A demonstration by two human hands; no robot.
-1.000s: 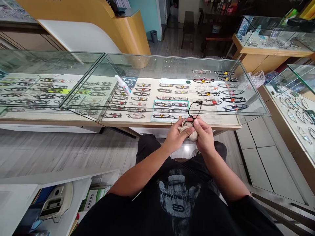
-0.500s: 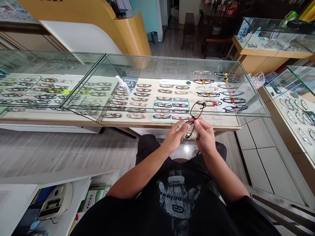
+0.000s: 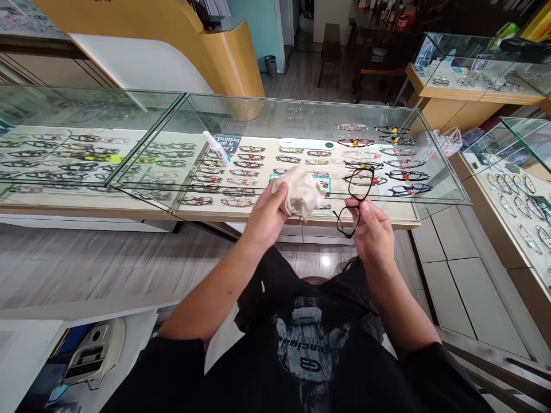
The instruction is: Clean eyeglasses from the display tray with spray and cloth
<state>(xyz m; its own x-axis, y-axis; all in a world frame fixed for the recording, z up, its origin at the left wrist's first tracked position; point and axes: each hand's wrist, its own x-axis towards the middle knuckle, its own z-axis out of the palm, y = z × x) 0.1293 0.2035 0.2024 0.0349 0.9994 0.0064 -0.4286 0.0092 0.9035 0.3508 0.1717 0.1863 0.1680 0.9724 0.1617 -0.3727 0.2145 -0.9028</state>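
My left hand [image 3: 269,215] is closed around a crumpled cream cloth [image 3: 299,192], held above the front edge of the glass display case [image 3: 253,215]. To its right, my right hand [image 3: 374,232] pinches a pair of black-framed eyeglasses [image 3: 360,200] by the middle of the frame. The glasses hang on edge, one rim up and the other down, and the cloth is apart from them. Several rows of spectacle frames lie inside the case beneath the glass.
A white tube [image 3: 216,147] stands tilted on the glass top at left of centre. More display cases are at the right [image 3: 512,195] and left [image 3: 55,172]. A white shelf unit [image 3: 142,338] holding a grey-white device [image 3: 97,353] is at the lower left.
The cloth was pressed against the glasses between both hands. My left hand has drawn it off to the left, and my right hand has shifted right with the glasses.
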